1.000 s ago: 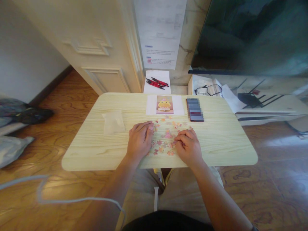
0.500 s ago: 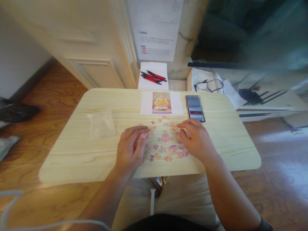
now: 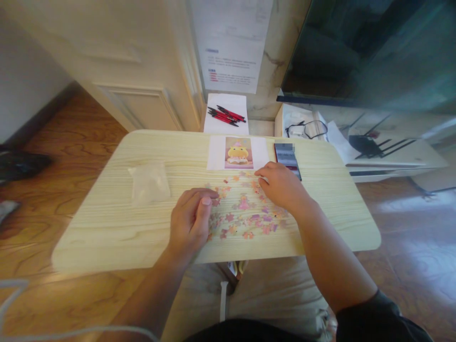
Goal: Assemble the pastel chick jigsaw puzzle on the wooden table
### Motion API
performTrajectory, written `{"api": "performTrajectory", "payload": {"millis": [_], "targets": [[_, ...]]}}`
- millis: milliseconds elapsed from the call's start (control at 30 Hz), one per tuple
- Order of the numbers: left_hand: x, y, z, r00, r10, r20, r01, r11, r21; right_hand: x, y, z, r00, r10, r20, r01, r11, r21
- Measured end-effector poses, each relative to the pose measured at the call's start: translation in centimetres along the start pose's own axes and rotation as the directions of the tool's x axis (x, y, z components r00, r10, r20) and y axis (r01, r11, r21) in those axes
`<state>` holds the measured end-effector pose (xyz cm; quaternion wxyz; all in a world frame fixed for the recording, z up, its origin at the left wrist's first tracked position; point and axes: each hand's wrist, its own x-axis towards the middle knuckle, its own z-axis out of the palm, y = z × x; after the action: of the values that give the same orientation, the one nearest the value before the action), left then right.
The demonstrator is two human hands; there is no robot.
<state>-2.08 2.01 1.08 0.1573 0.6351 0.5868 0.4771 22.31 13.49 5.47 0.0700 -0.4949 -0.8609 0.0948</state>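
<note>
Small pink, orange and purple jigsaw puzzle pieces (image 3: 255,218) lie scattered on a pale wooden table (image 3: 107,228). A few pieces near the middle form a small pink cluster (image 3: 243,203). At the left edge of the pieces rests my left hand (image 3: 190,216), its fingers loosely bent and thumb a little apart, with nothing visible in it. My right hand (image 3: 283,186) reaches over the upper right pieces, index finger and thumb apart; I see no piece between them. Behind the pieces lies a sheet with a printed yellow cartoon picture (image 3: 238,154).
A clear plastic bag (image 3: 149,184) lies on the table's left side. A phone (image 3: 288,159) sits just beyond my right hand. Past the far edge are red and black pens (image 3: 226,115) on white paper, a white box (image 3: 302,121) with a cable, and a black router (image 3: 366,145).
My right hand has moved slightly away from me and left, toward the picture sheet. My left hand has hardly moved. The view has shifted a little.
</note>
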Motion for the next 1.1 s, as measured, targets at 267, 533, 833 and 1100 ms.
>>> {"api": "performTrajectory", "payload": {"millis": [267, 533, 833, 1100], "targets": [[0.1, 0.1, -0.1, 1.0, 0.025, 0.007, -0.025, 1.0, 0.001, 1.6, -0.8, 1.2, 0.999, 0.035, 0.01, -0.034, 0.997, -0.071], [0.1, 0.2, 0.0, 1.0, 0.024, -0.019, -0.025, 1.0, -0.014, 3.1, -2.2, 1.8, 0.993, 0.118, 0.031, -0.114, 0.988, -0.1], [0.0, 0.2, -0.2, 0.999, 0.03, 0.014, -0.031, 1.0, 0.004, 2.7, -1.5, 2.3, 0.989, 0.146, -0.008, -0.146, 0.989, 0.01], [0.1, 0.2, -0.1, 0.999, 0.042, 0.011, -0.042, 0.999, -0.003, 2.5, -1.2, 2.2, 0.992, 0.127, 0.028, -0.127, 0.992, 0.008]]}}
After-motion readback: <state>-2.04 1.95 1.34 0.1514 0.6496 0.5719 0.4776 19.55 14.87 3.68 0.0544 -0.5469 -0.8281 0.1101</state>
